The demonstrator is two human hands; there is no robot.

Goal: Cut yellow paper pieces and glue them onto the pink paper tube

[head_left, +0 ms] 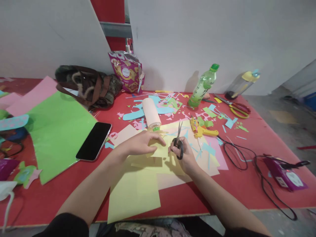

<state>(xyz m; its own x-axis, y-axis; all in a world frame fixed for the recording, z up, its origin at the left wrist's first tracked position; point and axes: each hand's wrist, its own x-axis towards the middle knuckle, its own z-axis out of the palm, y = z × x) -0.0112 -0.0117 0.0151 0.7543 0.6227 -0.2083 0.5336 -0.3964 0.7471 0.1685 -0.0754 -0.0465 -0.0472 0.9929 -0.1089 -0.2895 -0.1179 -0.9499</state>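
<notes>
My left hand (142,143) holds a small piece of yellow paper (160,150) above the paper pile, thumb in front and fingertips curling over its upper edge. In my right hand (187,158) is a pair of black-handled scissors (179,144), blades pointing up and away from me, just right of the yellow piece. Larger yellow sheets (134,192) and pale pink sheets lie beneath both hands. Just beyond my left hand, a bottle wrapped in pale paper (151,113) rests on its side, its green cap toward me.
A yellow glue gun (202,130) lies right of the scissors, its cord running to a purple power box (285,174). Behind stand a green bottle (202,86) and a snack bag (128,71). A phone (93,141) lies on green paper (59,128). Paper scraps litter the red table (261,141).
</notes>
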